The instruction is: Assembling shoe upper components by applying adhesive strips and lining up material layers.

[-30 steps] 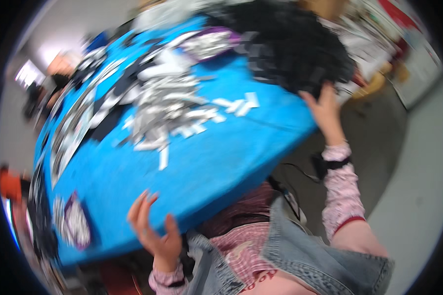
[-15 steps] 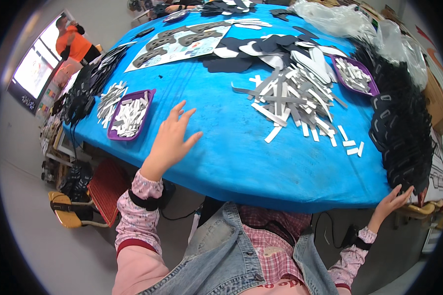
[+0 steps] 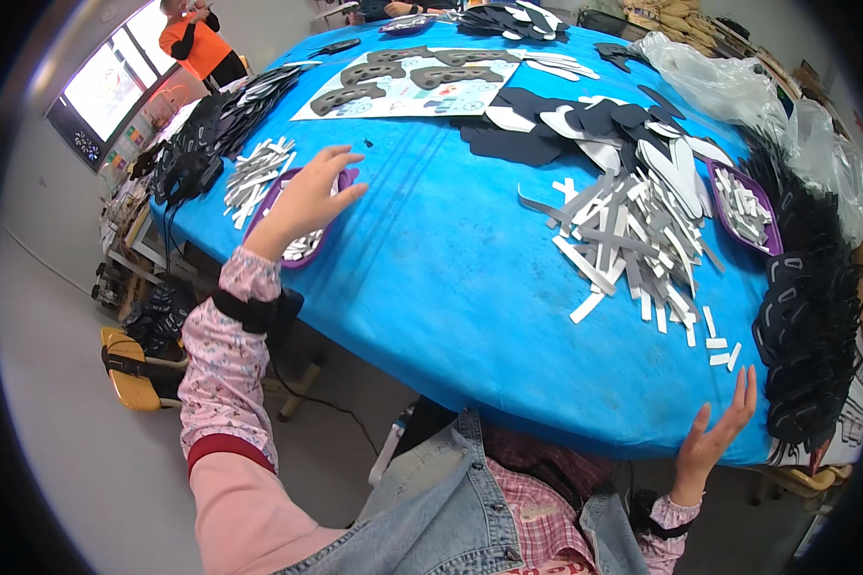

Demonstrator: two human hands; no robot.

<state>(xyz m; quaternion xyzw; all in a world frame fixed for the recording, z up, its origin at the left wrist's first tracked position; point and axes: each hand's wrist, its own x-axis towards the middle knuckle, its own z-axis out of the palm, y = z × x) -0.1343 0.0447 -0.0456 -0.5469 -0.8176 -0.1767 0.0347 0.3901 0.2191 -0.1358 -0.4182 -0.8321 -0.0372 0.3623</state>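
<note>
My left hand (image 3: 309,196) hovers over the left purple basket (image 3: 334,213), fingers apart and holding nothing. It hides part of the short white strips (image 3: 302,247) inside that basket. At the right front of the blue-covered table (image 3: 431,287), my right hand (image 3: 719,431) is raised with its fingers spread, also with nothing in it. Just beyond its fingertips lie several loose white pieces (image 3: 717,343). A heap of grey and white strips (image 3: 633,240) spreads farther back. Beside my right hand stands a long row of black strapped pieces (image 3: 805,355).
Another purple basket (image 3: 775,244) of white pieces sits at the right. Dark and white sole-shaped sheets (image 3: 518,139) and a printed board with dark grey shapes (image 3: 393,96) lie farther back. Clear plastic bags (image 3: 700,72) cover the far right. A person in orange (image 3: 201,48) stands at far left.
My left hand has moved left over the basket. My right hand has come away from the black row toward the loose white pieces. The view has shifted, too.
</note>
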